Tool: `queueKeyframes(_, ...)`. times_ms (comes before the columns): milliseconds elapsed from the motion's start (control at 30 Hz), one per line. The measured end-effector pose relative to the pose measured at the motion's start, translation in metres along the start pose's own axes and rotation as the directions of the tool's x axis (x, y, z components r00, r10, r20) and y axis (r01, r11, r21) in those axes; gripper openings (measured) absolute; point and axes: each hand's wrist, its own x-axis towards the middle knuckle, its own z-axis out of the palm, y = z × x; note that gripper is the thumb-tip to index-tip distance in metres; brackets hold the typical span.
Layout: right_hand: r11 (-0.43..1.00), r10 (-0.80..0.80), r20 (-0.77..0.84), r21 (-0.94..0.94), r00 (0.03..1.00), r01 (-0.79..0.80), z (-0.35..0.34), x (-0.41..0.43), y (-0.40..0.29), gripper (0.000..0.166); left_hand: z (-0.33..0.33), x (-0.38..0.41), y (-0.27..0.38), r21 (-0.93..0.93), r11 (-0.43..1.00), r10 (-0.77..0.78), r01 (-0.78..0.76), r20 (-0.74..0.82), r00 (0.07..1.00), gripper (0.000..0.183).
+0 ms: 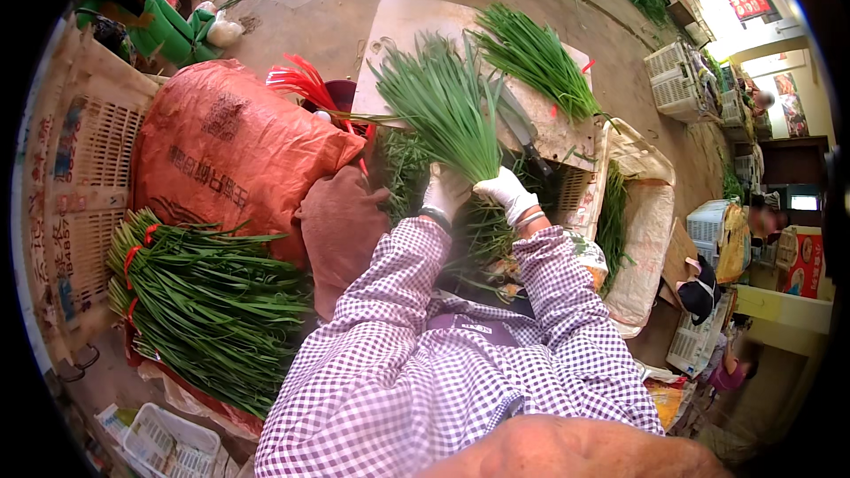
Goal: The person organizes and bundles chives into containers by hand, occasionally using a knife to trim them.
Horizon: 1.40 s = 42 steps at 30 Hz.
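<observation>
My left hand [443,191] and my right hand [508,194], both in white gloves, are at the stem ends of a loose bunch of green garlic chives [441,103]. The right hand's fingers close round the stems; the left hand touches their left side, its grip partly hidden. The leaves fan out away from me over a pale board [398,26]. On the board's right part lies a second bunch of chives [538,63] with red ties. Between the bunches a knife [521,123] with a dark handle rests on the board. Loose greens [405,166] lie below the board, around my hands.
Red tie strips [302,83] stand beside an orange woven sack [219,139] at left. A large pile of tied chives [212,305] is nearer me. A plastic basket [641,146] holds greens at right. Beyond are crates [677,79] and several people.
</observation>
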Motion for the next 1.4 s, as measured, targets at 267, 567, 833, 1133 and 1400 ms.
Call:
queueKeyframes(267, 0.996, 0.024, 0.048, -0.082, 0.999, -0.020, -0.025, 0.000, -0.017, 0.016, -0.026, 0.010, -0.009, 0.077, 0.990, 0.127, -0.116, -0.162, 0.979, 0.021)
queueKeyframes(567, 0.991, 0.059, 0.040, -0.126, 0.997, -0.054, -0.024, 0.000, -0.023, 0.012, 0.010, -0.014, -0.003, -0.016, 0.917, 0.396, -0.399, 0.161, 0.904, 0.051)
queueKeyframes(833, 0.980, 0.052, 0.085, -0.198, 0.995, -0.034, -0.025, 0.007, -0.020, 0.014, 0.018, -0.058, 0.008, 0.910, -0.047, 0.655, 0.412, -0.283, 0.701, 0.089)
queueKeyframes(1133, 0.972, 0.056, 0.089, -0.234, 0.994, -0.034, -0.025, 0.010, -0.013, 0.017, -0.053, 0.023, -0.013, 0.527, 0.840, 0.302, -0.130, -0.255, 0.918, 0.033)
queueKeyframes(1400, 0.989, 0.047, 0.059, -0.144, 0.997, -0.038, -0.022, 0.008, -0.008, 0.017, -0.031, 0.023, -0.018, 0.601, 0.791, 0.226, 0.111, -0.456, 0.861, 0.047)
